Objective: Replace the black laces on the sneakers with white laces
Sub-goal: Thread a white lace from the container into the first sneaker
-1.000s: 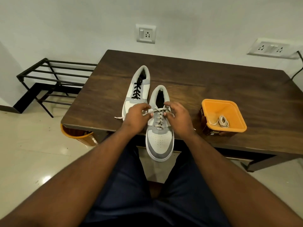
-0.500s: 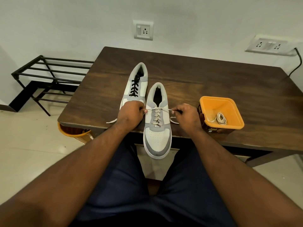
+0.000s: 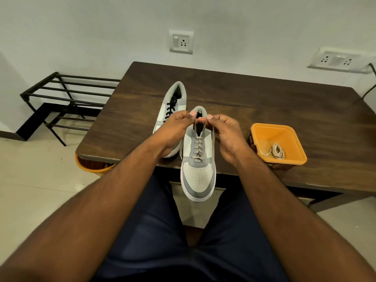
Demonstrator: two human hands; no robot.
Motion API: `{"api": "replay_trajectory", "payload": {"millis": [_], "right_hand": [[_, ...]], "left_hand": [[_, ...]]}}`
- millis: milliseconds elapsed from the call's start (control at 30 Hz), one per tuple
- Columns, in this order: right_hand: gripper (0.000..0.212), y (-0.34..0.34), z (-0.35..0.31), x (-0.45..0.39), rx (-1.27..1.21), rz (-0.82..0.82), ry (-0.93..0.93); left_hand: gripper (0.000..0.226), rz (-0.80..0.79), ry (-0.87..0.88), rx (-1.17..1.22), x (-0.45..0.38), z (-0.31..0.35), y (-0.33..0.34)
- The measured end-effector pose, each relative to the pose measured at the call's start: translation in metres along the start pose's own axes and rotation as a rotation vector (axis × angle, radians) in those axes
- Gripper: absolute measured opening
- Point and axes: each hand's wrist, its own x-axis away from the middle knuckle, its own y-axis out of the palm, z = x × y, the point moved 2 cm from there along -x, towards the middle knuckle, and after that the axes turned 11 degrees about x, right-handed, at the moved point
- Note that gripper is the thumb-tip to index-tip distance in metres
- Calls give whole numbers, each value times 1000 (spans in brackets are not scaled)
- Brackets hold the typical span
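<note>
Two grey-and-white sneakers stand on the dark wooden table (image 3: 274, 110). The near sneaker (image 3: 198, 174) hangs its toe over the table's front edge and is threaded with a white lace (image 3: 197, 146). My left hand (image 3: 173, 129) and my right hand (image 3: 225, 133) each pinch one end of that lace, held up close together above the shoe's opening. The far sneaker (image 3: 175, 98), partly behind my left hand, still carries a black lace (image 3: 170, 107). A second white lace (image 3: 276, 152) lies coiled in the orange tub (image 3: 284, 137) at the right.
A black metal shoe rack (image 3: 67, 102) stands on the floor left of the table. An orange bowl (image 3: 91, 166) peeks out under the table's left front corner. Wall sockets are behind, and a black cable (image 3: 369, 86) runs down at the far right.
My hands have gone from pulling the lace ends sideways across the shoe to lifting them up and bringing them together over the shoe's opening.
</note>
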Motion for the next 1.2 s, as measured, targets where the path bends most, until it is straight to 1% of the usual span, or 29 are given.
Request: {"api": "replay_trajectory", "payload": {"millis": [100,167,333,433,567,633,767,900,1000,1133,1200], "right_hand": [[23,3,-8,-1,-11,14,-49],[20,4,-12,-1,-14,26,-74],[19,4,-11,-7,93,45,-131],[16,2,-9,-9,148,43,-163],[21,-1,-6,-11,246,82,-233],[21,-2,-6,-13,240,102,-246],[20,1,-7,-10,164,121,-214],[19,5,-6,-9,257,176,-264],[22,4,-6,-10,215,215,-270],[25,0,-4,-11,197,179,-250],[22,-4,-2,-12,186,169,-230]], "left_hand": [[30,13,87,60,-2,9,2],[27,46,133,64,-2,13,1],[20,78,184,72,-2,12,3],[22,101,212,87,-2,7,3],[24,168,266,10,-1,2,3],[22,179,275,-1,-2,0,4],[21,204,277,10,-5,-4,4],[19,221,339,-79,-8,-7,6],[23,217,328,-41,-11,-10,5],[20,183,339,-11,-8,-9,5],[20,222,304,-14,-9,-12,1]]}}
